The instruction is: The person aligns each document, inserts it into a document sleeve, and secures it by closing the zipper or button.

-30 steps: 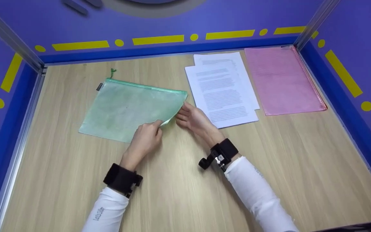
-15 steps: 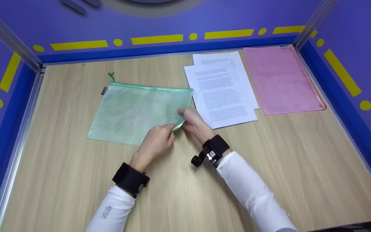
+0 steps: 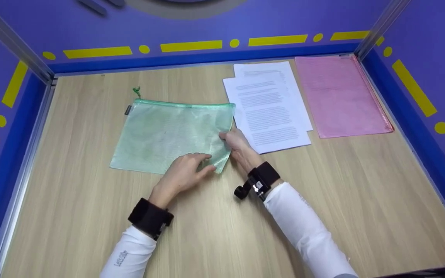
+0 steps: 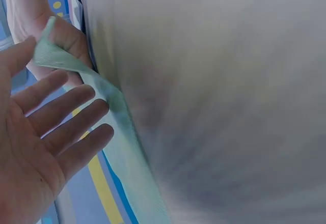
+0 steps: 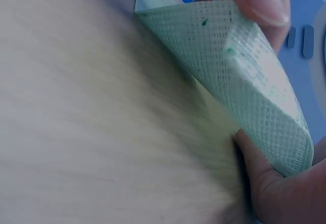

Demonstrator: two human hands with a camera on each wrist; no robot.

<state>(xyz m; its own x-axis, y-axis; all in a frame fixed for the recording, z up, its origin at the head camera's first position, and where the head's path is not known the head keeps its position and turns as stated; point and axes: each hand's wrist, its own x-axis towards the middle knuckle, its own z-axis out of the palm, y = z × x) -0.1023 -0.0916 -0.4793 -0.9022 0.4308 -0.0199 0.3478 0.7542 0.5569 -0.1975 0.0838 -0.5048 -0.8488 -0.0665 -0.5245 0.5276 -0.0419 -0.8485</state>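
A translucent green mesh zipper pouch (image 3: 168,135) lies left of centre in the head view, its zipper edge (image 3: 184,104) at the far side. My right hand (image 3: 242,146) grips the pouch's right edge, thumb on top and the other fingers beneath. Close to the near right corner is my left hand (image 3: 184,172), its fingers spread loosely over the mesh. The left wrist view shows that left hand (image 4: 41,147) with fingers extended beside the lifted edge of the pouch (image 4: 56,56). In the right wrist view the raised mesh (image 5: 219,46) bends up from the table.
A stack of printed papers (image 3: 270,116) lies right of the pouch, beside a pink mesh zipper pouch (image 3: 342,96) at the far right. A green zipper pull (image 3: 136,92) sticks out at the pouch's far left corner. Blue-purple panels (image 3: 191,27) wall the wooden table (image 3: 214,231).
The green pouch has shifted right and slightly nearer. My right hand has taken hold of its right edge, while my left fingers have loosened from the near corner and opened.
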